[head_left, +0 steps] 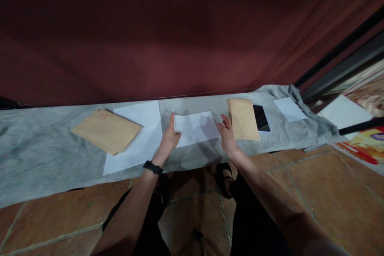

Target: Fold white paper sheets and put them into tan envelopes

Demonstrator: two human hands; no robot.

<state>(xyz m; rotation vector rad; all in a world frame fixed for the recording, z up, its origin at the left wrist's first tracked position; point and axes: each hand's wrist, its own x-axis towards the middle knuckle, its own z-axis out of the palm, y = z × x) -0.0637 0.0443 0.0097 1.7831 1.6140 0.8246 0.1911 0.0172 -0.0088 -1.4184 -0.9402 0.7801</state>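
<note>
A white sheet of paper [196, 127] lies on the grey cloth [48, 144] in front of me. My left hand [170, 138] rests at its left edge, thumb up along the edge, fingers partly hidden under or behind the sheet. My right hand [227, 137] lies at its right edge with the fingers stretched out flat on the cloth and paper. A black band [153, 167] circles my left wrist. Just right of my right hand sits a stack of tan envelopes [243, 119].
Left of the sheet are larger white papers [141, 138] with a tan envelope stack [106, 131] on them. A dark phone [261, 118] and a small white paper [289, 109] lie further right. A dark red curtain [180, 28] hangs behind; tiled floor [315, 192] is below.
</note>
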